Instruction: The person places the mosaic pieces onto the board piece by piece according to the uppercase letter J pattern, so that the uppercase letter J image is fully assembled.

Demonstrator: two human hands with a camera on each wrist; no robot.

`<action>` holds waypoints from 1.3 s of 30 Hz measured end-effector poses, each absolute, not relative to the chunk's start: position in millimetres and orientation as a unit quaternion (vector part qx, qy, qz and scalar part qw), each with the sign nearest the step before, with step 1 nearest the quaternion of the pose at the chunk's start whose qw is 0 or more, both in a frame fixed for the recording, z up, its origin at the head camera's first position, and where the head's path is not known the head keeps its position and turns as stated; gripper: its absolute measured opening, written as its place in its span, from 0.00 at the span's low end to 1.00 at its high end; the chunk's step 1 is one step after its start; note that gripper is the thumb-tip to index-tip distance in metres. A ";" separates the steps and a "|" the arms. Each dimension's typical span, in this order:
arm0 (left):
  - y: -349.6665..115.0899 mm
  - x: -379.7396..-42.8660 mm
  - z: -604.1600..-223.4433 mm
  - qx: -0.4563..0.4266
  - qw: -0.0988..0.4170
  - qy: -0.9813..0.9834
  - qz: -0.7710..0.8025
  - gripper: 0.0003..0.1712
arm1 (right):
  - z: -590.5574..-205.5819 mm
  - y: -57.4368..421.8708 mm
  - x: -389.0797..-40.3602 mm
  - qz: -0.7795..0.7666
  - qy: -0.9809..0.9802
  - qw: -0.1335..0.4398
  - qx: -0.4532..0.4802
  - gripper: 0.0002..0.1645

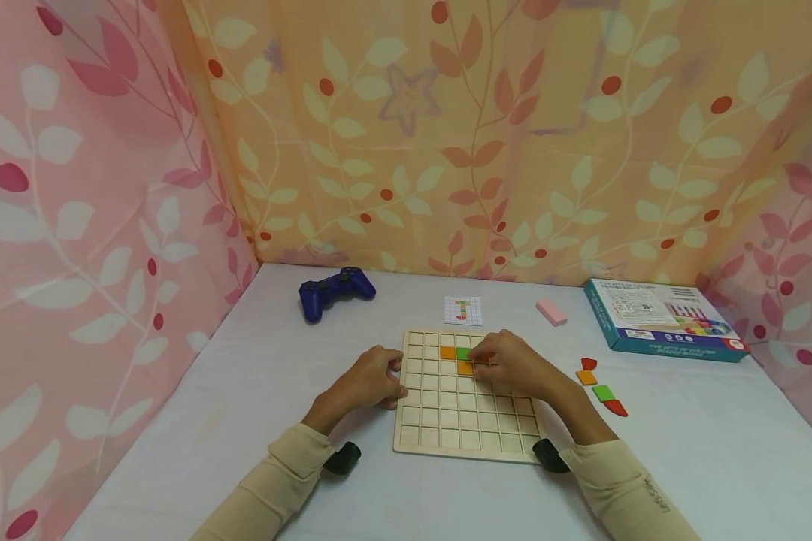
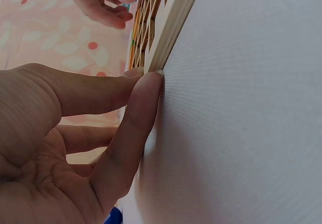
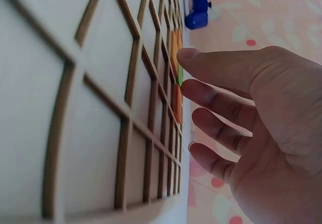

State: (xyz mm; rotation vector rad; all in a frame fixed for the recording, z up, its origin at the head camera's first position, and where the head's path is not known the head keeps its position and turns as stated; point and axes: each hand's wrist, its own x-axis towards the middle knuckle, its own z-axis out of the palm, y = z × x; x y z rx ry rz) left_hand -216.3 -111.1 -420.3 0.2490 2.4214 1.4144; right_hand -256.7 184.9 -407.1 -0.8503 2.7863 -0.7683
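Note:
A square wooden grid board (image 1: 446, 421) lies on the white table. My left hand (image 1: 368, 379) grips its left edge, with thumb and a finger (image 2: 146, 95) meeting at the rim in the left wrist view. Over the upper part of the board, my right hand (image 1: 514, 364) reaches in with thumb and index fingertip at the tiles. An orange tile (image 1: 448, 352) and a green tile (image 1: 463, 353) sit side by side in one row. Below the green one is another orange tile (image 1: 465, 368), right at the thumb. The right hand partly hides a further orange tile (image 3: 178, 105).
Right of the board lie loose red (image 1: 615, 407), green (image 1: 604, 393) and orange (image 1: 586, 377) pieces. Behind it are a pattern card (image 1: 463, 310) and a pink block (image 1: 551, 312). A blue game controller (image 1: 337, 291) lies back left, a flat box (image 1: 670, 319) back right.

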 end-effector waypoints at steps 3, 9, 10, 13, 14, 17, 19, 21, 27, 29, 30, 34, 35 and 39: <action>-110.4 -216.9 -420.5 0.085 0.163 0.850 0.494 0.42 | -404.2 195.4 -255.2 -0.265 0.927 0.075 -0.256 0.19; -109.7 -217.0 -420.3 0.085 0.163 0.853 0.488 0.41 | -395.8 219.2 -250.6 -0.279 0.926 0.093 -0.236 0.22; -109.8 -216.9 -419.9 0.086 0.163 0.854 0.487 0.41 | -394.6 223.4 -250.1 -0.280 0.926 0.093 -0.234 0.22; -109.8 -217.3 -420.2 0.086 0.162 0.857 0.481 0.40 | -391.5 236.5 -248.7 -0.290 0.926 0.099 -0.223 0.24; -109.9 -217.4 -420.3 0.086 0.162 0.858 0.480 0.40 | -391.1 241.5 -248.7 -0.292 0.925 0.103 -0.218 0.25; -110.0 -217.3 -420.2 0.084 0.164 0.858 0.480 0.40 | -391.6 258.0 -249.4 -0.296 0.927 0.114 -0.199 0.27; -110.4 -216.5 -419.7 0.082 0.165 0.856 0.483 0.40 | -392.6 270.3 -249.8 -0.295 0.929 0.120 -0.189 0.28; -110.6 -215.9 -419.3 0.080 0.167 0.854 0.486 0.40 | -394.0 282.8 -250.4 -0.298 0.929 0.126 -0.178 0.28; -110.7 -216.1 -419.6 0.078 0.170 0.853 0.487 0.41 | -395.2 315.4 -249.3 -0.322 0.925 0.139 -0.149 0.27; -111.2 -215.9 -419.1 0.079 0.170 0.852 0.488 0.42 | -394.9 324.0 -248.4 -0.317 0.927 0.139 -0.144 0.26; -111.4 -215.8 -418.6 0.078 0.170 0.852 0.489 0.42 | -394.4 327.7 -247.6 -0.314 0.928 0.140 -0.140 0.26; -112.3 -215.9 -418.2 0.079 0.170 0.851 0.490 0.42 | -392.1 340.3 -244.3 -0.314 0.928 0.155 -0.125 0.25; -112.3 -216.2 -418.3 0.078 0.171 0.851 0.491 0.42 | -391.7 343.5 -243.6 -0.315 0.928 0.159 -0.121 0.25; -112.2 -217.2 -419.0 0.080 0.170 0.851 0.491 0.41 | -392.4 356.4 -242.3 -0.321 0.925 0.177 -0.102 0.27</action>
